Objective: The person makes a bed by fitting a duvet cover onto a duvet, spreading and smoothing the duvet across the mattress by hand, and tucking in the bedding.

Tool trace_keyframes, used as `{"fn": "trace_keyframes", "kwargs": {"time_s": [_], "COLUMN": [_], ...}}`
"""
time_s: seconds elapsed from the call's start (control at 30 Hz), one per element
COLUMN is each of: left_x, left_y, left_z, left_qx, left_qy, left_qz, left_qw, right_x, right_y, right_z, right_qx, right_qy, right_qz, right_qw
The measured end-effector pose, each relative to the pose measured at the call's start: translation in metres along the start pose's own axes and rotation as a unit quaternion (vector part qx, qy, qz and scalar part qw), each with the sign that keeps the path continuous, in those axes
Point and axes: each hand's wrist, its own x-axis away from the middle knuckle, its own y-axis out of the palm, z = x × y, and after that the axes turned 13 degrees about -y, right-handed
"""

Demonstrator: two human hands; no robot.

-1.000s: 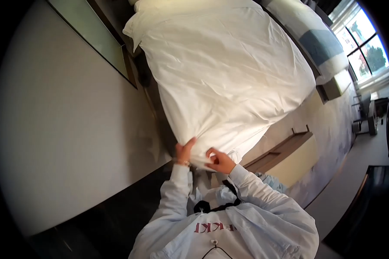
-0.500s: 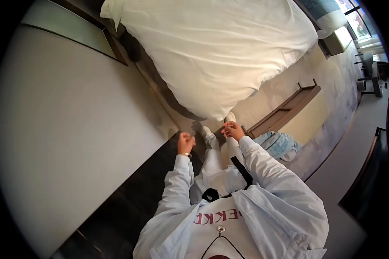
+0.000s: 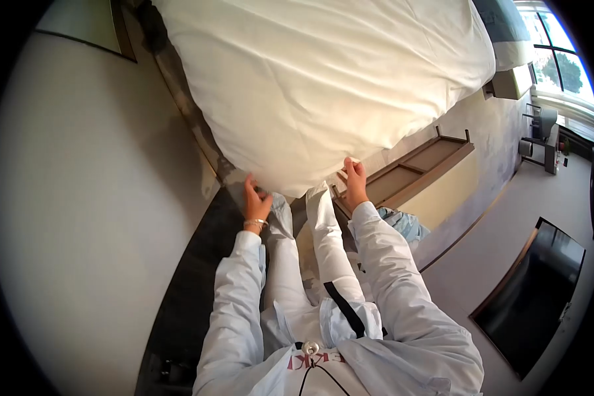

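Observation:
A large white duvet (image 3: 323, 86) covers the bed in front of me, its near edge hanging in loose folds. My right hand (image 3: 356, 183) is at that edge, right of the near corner, with finger and thumb closed on the fabric. Left of the corner, my left hand (image 3: 257, 203) is held up beside the duvet's edge. Its fingers are apart and hold nothing; whether the fingertips touch the cloth I cannot tell. A bracelet circles the left wrist.
A low bench (image 3: 435, 173) with a brown frame lies on its side to the right, with light blue crumpled cloth (image 3: 406, 226) by its near end. A pale wall (image 3: 105, 198) runs along the left. A television (image 3: 531, 294) hangs at the right. Beyond are a chair (image 3: 543, 122) and a window.
Both hands have moved forward to the duvet's near edge. The right hand has closed on the fabric, and the left hand's fingers have spread. My view has shifted, showing more of the television.

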Motion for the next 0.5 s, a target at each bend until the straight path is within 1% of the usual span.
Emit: {"fn": "trace_keyframes", "kwargs": {"time_s": [0.03, 0.07, 0.13, 0.17, 0.2, 0.23, 0.27, 0.3, 0.33, 0.37, 0.4, 0.43, 0.47, 0.5], "left_x": [0.009, 0.017, 0.033, 0.040, 0.031, 0.030, 0.043, 0.061, 0.074, 0.078, 0.076, 0.077, 0.077, 0.074], "left_y": [0.003, 0.006, 0.014, 0.021, 0.039, 0.051, 0.052, 0.050, 0.057, 0.077, 0.099, 0.110, 0.122, 0.127], "left_z": [0.002, 0.005, 0.009, 0.008, -0.026, -0.043, -0.017, 0.029, 0.060, 0.061, 0.057, 0.064, 0.069, 0.094], "left_qx": [0.016, 0.028, 0.049, 0.059, 0.144, 0.222, 0.219, 0.357, 0.484, 0.484, 0.571, 0.643, 0.645, 0.474], "left_qy": [-0.039, -0.069, -0.098, -0.107, -0.182, -0.254, -0.260, -0.354, -0.433, -0.432, -0.447, -0.454, -0.455, -0.413], "left_qz": [-0.025, -0.045, -0.072, -0.083, -0.170, -0.252, -0.254, -0.278, -0.290, -0.289, -0.349, -0.400, -0.397, -0.337], "left_qw": [0.999, 0.996, 0.991, 0.989, 0.958, 0.907, 0.906, 0.818, 0.703, 0.704, 0.594, 0.469, 0.469, 0.701], "right_x": [-0.008, -0.007, 0.008, 0.017, 0.030, 0.042, 0.057, 0.072, 0.086, 0.096, 0.101, 0.103, 0.101, 0.091], "right_y": [-0.004, -0.006, -0.017, -0.021, -0.023, -0.021, -0.018, -0.017, -0.017, -0.019, -0.020, -0.023, -0.031, -0.035], "right_z": [0.001, 0.006, 0.003, -0.003, -0.013, -0.021, -0.028, -0.038, -0.048, -0.060, -0.069, -0.073, -0.076, -0.079], "right_qx": [0.051, 0.046, 0.072, 0.017, -0.031, -0.043, -0.058, -0.095, -0.133, -0.159, -0.179, -0.162, -0.144, -0.141], "right_qy": [-0.055, -0.054, -0.076, -0.052, -0.029, -0.023, -0.015, 0.007, 0.028, 0.045, 0.066, 0.083, 0.101, 0.107], "right_qz": [-0.042, -0.037, -0.077, -0.077, -0.086, -0.090, -0.094, -0.093, -0.094, -0.111, -0.117, -0.138, -0.160, -0.160], "right_qw": [0.996, 0.997, 0.992, 0.996, 0.995, 0.995, 0.994, 0.991, 0.986, 0.980, 0.975, 0.974, 0.971, 0.971]}}
